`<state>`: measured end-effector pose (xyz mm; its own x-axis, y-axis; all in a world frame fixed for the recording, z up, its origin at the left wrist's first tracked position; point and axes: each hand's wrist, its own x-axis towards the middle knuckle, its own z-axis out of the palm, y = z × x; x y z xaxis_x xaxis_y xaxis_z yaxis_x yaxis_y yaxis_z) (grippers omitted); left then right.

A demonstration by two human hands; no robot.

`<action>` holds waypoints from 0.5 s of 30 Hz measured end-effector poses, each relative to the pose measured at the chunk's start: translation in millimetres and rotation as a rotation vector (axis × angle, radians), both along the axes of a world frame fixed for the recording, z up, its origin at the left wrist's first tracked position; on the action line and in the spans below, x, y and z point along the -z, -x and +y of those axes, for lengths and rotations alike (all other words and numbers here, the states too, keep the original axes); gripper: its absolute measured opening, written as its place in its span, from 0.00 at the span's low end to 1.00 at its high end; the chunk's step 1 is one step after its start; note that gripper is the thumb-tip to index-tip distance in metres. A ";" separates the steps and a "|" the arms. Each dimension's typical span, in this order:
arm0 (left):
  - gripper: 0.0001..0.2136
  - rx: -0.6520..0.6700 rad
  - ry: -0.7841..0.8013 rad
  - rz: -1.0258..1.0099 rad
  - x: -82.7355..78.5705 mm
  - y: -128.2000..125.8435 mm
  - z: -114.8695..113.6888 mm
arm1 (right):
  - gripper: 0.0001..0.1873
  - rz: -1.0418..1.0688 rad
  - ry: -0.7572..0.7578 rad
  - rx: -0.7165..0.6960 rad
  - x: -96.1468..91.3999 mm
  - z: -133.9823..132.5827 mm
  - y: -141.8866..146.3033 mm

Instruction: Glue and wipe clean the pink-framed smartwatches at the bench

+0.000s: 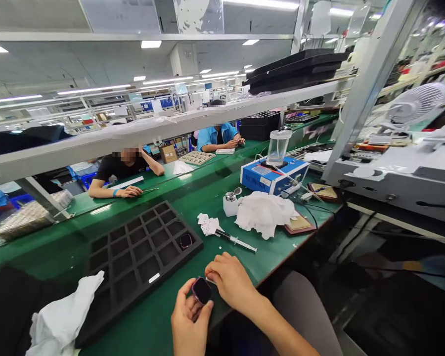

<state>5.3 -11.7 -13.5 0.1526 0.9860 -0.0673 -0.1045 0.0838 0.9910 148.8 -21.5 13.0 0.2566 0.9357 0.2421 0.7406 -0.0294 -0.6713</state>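
Near the bench's front edge, my left hand (191, 316) grips a smartwatch body (201, 290) with a dark screen and a reddish-purple frame, its fingers around the sides. My right hand (230, 279) is beside it, fingers pinched on a small white piece (210, 281) close to the watch's edge; I cannot make out what the piece is. To the left lies a black foam tray (133, 264) with many square pockets. A similar watch body (185, 241) sits in its right corner pocket.
Beyond my hands lie a syringe (241, 243), crumpled white wipes (265, 212) and a white bottle (230, 203) with its lid up. A blue machine (270, 177) stands behind them. A white cloth (65, 316) overlaps the tray. Two people sit across the bench.
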 end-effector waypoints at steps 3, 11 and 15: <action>0.29 0.030 0.010 0.003 3.5 0.8 4.4 | 0.12 0.061 -0.012 0.042 -0.1 -7.4 -8.7; 0.34 0.254 0.129 0.030 -0.6 11.7 22.5 | 0.10 0.111 -0.303 -0.100 -39.7 24.5 -13.7; 0.33 0.276 0.111 -0.011 6.6 17.5 21.3 | 0.07 0.095 -0.447 0.002 -85.8 78.6 -47.7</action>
